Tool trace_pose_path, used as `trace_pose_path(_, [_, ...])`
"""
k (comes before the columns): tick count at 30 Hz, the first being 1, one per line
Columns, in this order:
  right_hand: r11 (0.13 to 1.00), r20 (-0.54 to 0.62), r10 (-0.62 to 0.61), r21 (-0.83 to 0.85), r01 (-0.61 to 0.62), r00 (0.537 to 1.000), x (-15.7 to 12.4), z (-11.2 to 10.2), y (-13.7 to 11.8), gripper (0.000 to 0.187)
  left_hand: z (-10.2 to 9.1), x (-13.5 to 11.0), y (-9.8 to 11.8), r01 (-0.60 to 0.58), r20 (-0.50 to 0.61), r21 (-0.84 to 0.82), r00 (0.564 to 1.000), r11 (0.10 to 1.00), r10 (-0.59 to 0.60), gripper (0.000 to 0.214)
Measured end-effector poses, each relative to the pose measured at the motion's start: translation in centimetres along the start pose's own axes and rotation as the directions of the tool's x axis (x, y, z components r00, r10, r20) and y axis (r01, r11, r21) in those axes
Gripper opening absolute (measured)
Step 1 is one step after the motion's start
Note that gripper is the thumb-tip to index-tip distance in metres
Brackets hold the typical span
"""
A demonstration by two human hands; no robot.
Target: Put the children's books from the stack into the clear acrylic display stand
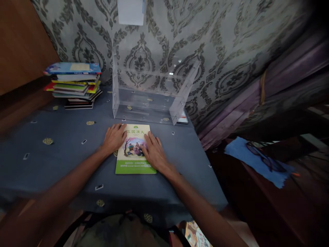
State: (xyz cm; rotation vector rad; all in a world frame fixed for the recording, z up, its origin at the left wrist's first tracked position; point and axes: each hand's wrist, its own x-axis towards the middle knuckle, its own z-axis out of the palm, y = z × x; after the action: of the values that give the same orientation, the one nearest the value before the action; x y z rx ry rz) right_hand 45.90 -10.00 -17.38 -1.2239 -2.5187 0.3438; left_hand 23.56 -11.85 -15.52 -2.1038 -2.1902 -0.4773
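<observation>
A thin green and yellow book with a picture on its cover lies flat on the blue-grey tablecloth, just in front of a clear acrylic box. My left hand rests at the book's upper left edge, fingers bent over it. My right hand lies flat on the cover's right side, fingers stretched out and a little apart. Neither hand has lifted the book off the cloth.
A stack of several colourful books sits at the table's back left. Patterned wallpaper rises behind the box. To the right hang purple curtains, with a blue cloth on a dark surface below them.
</observation>
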Motion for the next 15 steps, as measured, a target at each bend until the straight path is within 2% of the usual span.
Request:
trace_pose_path(7, [0.999, -0.013, -0.038, -0.013, 0.038, 0.999, -1.8, -0.2, -0.7, 0.059, 0.7, -0.7, 0.3, 0.029, -0.005, -0.004, 1.0, 1.0, -0.029, 0.046])
trace_pose_path(12, [0.999, -0.023, -0.027, -0.029, 0.026, 0.999, -1.6, -0.3, -0.9, 0.059, 1.4, -2.7, 1.4, 0.039, 0.016, 0.015, 0.999, 0.999, -0.039, 0.055])
trace_pose_path(15, [1.0, -0.029, -0.014, -0.028, 0.013, 0.999, -1.5, -0.3, -1.2, 0.059, 1.8, -4.1, 1.9, 0.056, 0.012, -0.041, 0.998, 0.998, -0.056, 0.058])
